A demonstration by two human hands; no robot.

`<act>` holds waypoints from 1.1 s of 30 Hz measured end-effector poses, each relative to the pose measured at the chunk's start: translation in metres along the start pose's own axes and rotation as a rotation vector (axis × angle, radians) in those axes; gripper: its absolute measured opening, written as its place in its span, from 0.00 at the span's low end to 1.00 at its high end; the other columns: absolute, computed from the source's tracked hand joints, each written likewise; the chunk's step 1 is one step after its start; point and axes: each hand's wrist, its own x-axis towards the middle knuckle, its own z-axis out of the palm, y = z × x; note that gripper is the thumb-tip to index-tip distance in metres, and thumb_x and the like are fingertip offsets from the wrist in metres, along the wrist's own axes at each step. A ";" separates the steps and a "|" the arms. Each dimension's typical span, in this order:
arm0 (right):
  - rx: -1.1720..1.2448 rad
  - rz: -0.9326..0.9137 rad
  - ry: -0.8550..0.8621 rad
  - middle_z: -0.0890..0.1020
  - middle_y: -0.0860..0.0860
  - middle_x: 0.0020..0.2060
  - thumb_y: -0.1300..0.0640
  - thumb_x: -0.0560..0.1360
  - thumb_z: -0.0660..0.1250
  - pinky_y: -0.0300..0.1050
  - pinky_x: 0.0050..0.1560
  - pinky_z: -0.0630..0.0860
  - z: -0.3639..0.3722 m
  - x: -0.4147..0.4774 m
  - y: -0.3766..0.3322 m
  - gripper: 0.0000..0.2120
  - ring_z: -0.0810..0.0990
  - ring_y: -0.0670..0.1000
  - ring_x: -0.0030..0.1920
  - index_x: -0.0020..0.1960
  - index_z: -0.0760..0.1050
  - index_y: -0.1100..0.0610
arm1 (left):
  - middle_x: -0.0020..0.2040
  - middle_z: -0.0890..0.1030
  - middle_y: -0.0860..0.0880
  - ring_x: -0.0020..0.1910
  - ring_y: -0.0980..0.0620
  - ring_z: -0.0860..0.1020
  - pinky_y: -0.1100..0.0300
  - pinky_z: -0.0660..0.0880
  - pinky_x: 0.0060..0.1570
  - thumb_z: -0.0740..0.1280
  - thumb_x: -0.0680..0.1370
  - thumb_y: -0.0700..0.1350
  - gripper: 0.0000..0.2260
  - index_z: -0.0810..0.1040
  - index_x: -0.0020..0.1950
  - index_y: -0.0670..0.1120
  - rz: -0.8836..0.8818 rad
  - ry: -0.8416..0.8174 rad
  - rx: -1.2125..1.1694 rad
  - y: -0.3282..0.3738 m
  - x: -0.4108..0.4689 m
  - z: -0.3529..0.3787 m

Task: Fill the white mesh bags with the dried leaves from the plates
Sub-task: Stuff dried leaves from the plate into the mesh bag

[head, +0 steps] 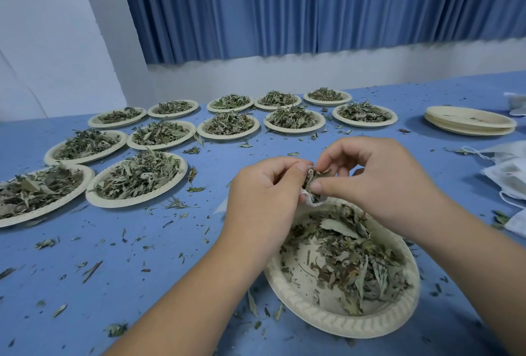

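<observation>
Above the far rim of the near plate [327, 323], our left hand [264, 193] curls its fingers round the white mesh bag [309, 199], gripping it at its mouth. Only a little white cloth shows between the two hands. Our right hand [375, 182] pinches a tuft of dried leaves [312, 179] between thumb and fingers, right at the bag's opening and touching the left thumb. The near plate, on the blue table [142, 256], holds a loose heap of leaves towards its right side. To the left and beyond lie the filled plates [113, 203] in rows, with crumbs scattered between them. At the far right sits a stack of empty plates [469, 123], and nearer us more mesh bags [506, 173].
</observation>
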 end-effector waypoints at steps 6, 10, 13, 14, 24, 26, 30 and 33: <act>0.113 0.236 -0.216 0.81 0.45 0.48 0.43 0.60 0.76 0.42 0.40 0.77 -0.006 0.009 0.006 0.21 0.80 0.44 0.39 0.52 0.79 0.43 | 0.26 0.76 0.56 0.23 0.60 0.72 0.71 0.66 0.26 0.66 0.79 0.44 0.10 0.85 0.41 0.52 -0.010 -0.041 -0.115 0.001 0.002 -0.005; 0.486 0.322 -0.455 0.83 0.54 0.43 0.55 0.67 0.72 0.41 0.36 0.78 -0.004 0.014 0.005 0.20 0.81 0.49 0.40 0.58 0.80 0.55 | 0.26 0.74 0.54 0.20 0.62 0.68 0.73 0.65 0.22 0.66 0.79 0.41 0.09 0.85 0.44 0.47 -0.043 -0.076 -0.217 0.004 0.002 -0.008; 0.495 0.302 -0.391 0.82 0.54 0.39 0.65 0.68 0.72 0.38 0.35 0.77 0.001 0.017 0.002 0.13 0.81 0.48 0.37 0.53 0.81 0.60 | 0.27 0.77 0.53 0.23 0.61 0.72 0.72 0.67 0.23 0.65 0.79 0.41 0.11 0.86 0.42 0.49 -0.027 -0.092 -0.218 0.008 0.000 -0.008; 0.435 0.283 -0.354 0.82 0.53 0.37 0.69 0.70 0.71 0.37 0.34 0.76 0.003 0.017 0.000 0.11 0.80 0.47 0.35 0.50 0.81 0.60 | 0.29 0.79 0.54 0.25 0.61 0.73 0.70 0.69 0.24 0.66 0.79 0.41 0.12 0.86 0.41 0.51 -0.008 -0.084 -0.192 0.009 -0.001 -0.007; -0.184 0.162 -0.154 0.79 0.51 0.28 0.63 0.71 0.66 0.40 0.25 0.72 0.023 0.026 -0.013 0.07 0.76 0.49 0.25 0.37 0.77 0.53 | 0.40 0.85 0.54 0.38 0.55 0.81 0.48 0.81 0.48 0.67 0.79 0.43 0.11 0.86 0.42 0.56 0.019 -0.020 -0.064 0.006 -0.001 -0.006; 0.027 0.212 -0.268 0.82 0.51 0.33 0.62 0.72 0.69 0.39 0.32 0.76 0.013 0.025 -0.013 0.04 0.79 0.47 0.31 0.43 0.81 0.54 | 0.39 0.85 0.54 0.36 0.55 0.81 0.53 0.81 0.45 0.66 0.79 0.44 0.12 0.86 0.42 0.55 0.039 -0.001 -0.056 0.005 0.000 -0.009; 0.297 0.317 -0.479 0.82 0.56 0.42 0.59 0.73 0.69 0.41 0.42 0.79 -0.006 0.028 -0.016 0.10 0.80 0.51 0.41 0.53 0.82 0.58 | 0.32 0.82 0.51 0.31 0.57 0.75 0.57 0.75 0.37 0.66 0.79 0.43 0.12 0.85 0.40 0.53 0.048 0.040 -0.077 0.004 0.003 -0.010; 0.094 0.257 -0.403 0.81 0.54 0.34 0.64 0.74 0.69 0.38 0.36 0.77 -0.002 0.030 -0.021 0.02 0.80 0.48 0.33 0.45 0.81 0.61 | 0.28 0.79 0.55 0.28 0.59 0.74 0.65 0.72 0.32 0.66 0.79 0.43 0.12 0.85 0.40 0.53 0.054 0.035 -0.085 0.004 0.003 -0.010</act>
